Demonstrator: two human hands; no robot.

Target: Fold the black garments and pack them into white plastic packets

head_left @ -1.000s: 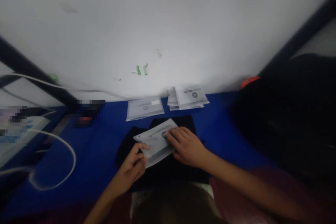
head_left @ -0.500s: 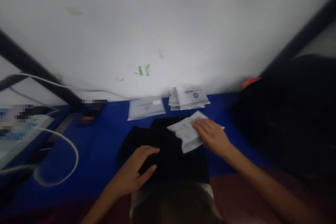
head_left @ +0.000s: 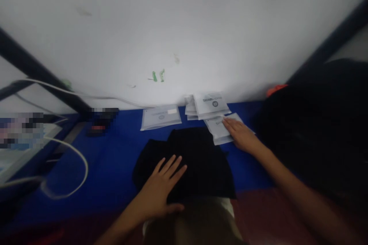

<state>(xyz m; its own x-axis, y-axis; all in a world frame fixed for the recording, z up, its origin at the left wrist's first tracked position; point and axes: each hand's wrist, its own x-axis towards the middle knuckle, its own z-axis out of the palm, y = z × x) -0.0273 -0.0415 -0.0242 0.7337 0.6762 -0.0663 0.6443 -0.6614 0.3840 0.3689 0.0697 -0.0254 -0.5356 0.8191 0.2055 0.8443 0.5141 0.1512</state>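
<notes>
Black folded cloth (head_left: pixel 198 153) lies on the blue table in front of me. My left hand (head_left: pixel 161 187) rests on its left part, palm down with fingers spread. Further right, my right hand (head_left: pixel 240 134) has its fingers over a flat white plastic bag (head_left: pixel 220 130) with dark print, its thumb out of sight. That bag is beside the cloth's far right corner, its back edge against a small stack of similar bags (head_left: pixel 212 105). Another printed white packet (head_left: pixel 156 118) lies left of the stack, behind the cloth.
A white wall (head_left: pixel 184 26) rises behind the blue table (head_left: pixel 109 160). At left are a white cable (head_left: pixel 84 160) and a dark, partly blurred-out object (head_left: pixel 103 122). A large black mass (head_left: pixel 313 134) fills the right side, with something orange (head_left: pixel 276 90) behind it.
My right hand has moved the plastic bag off the black cloth, away from me and rightward, to the stack. My left hand has flattened and spread its fingers on the cloth.
</notes>
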